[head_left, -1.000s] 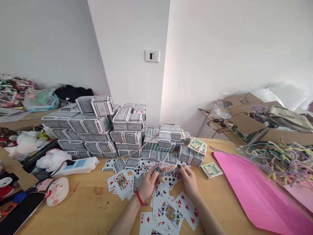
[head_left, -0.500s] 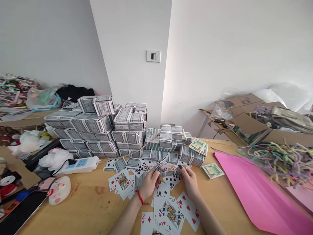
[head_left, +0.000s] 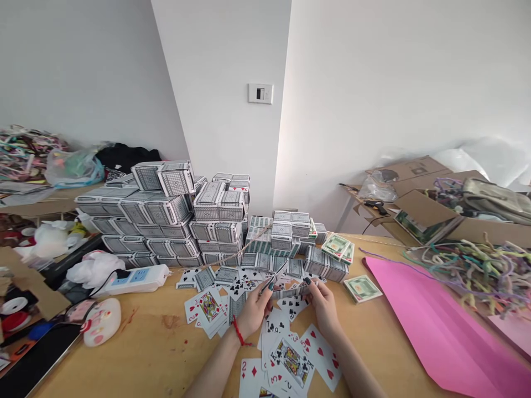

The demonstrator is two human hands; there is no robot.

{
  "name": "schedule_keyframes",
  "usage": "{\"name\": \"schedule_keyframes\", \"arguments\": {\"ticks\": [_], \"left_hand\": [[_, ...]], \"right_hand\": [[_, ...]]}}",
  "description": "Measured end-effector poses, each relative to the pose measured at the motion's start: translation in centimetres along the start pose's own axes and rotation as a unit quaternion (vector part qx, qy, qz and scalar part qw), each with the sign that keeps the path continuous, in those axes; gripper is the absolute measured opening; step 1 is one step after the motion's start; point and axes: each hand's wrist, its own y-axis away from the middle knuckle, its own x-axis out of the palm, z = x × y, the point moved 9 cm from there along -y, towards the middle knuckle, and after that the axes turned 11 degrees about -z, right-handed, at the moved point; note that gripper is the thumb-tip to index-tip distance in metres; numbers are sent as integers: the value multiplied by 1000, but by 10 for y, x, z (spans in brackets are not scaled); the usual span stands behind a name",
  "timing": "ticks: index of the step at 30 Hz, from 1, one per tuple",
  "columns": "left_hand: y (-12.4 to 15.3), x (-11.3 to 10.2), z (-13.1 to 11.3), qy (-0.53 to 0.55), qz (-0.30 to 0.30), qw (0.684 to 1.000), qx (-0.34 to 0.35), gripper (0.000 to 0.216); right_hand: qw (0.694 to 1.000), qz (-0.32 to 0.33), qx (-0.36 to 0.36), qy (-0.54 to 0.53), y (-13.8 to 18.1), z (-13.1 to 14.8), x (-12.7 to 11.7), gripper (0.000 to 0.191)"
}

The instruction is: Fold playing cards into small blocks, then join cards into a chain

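My left hand (head_left: 254, 311) wears a red string bracelet and is closed on playing cards. One card (head_left: 280, 272) sticks up slantwise from its fingers. My right hand (head_left: 322, 305) pinches the right end of a grey-backed playing card (head_left: 287, 293) that spans between both hands; whether it is folded I cannot make out. Loose playing cards lie under and around the hands, among them a king of clubs (head_left: 291, 359), a five of hearts (head_left: 319, 352) and a two of diamonds (head_left: 250, 377). Just beyond stand low blocks built of cards (head_left: 326, 264).
Tall stacks of card-built blocks (head_left: 166, 213) rise at the back left, with a white power strip (head_left: 139, 279) in front. Green card boxes (head_left: 362, 288) lie right of the hands, beside a pink sheet (head_left: 418, 315). A cardboard box (head_left: 440, 218) and colourful strands (head_left: 460, 271) are far right.
Both hands stay almost in place on the cards. The right fingers shift very slightly, and the whole view has moved a little.
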Motion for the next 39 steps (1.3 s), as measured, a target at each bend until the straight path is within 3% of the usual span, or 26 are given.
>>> {"name": "schedule_keyframes", "arguments": {"ticks": [18, 24, 39], "left_hand": [[-4, -1, 7, 35, -9, 999, -4, 40], [-5, -4, 6, -1, -36, 999, 0, 42], [-2, -1, 5, 54, -15, 998, -6, 39]], "right_hand": [[999, -3, -22, 45, -2, 5, -2, 34], [998, -4, -30, 49, -3, 4, -2, 35], [992, -35, -53, 105, -2, 13, -3, 44]]}}
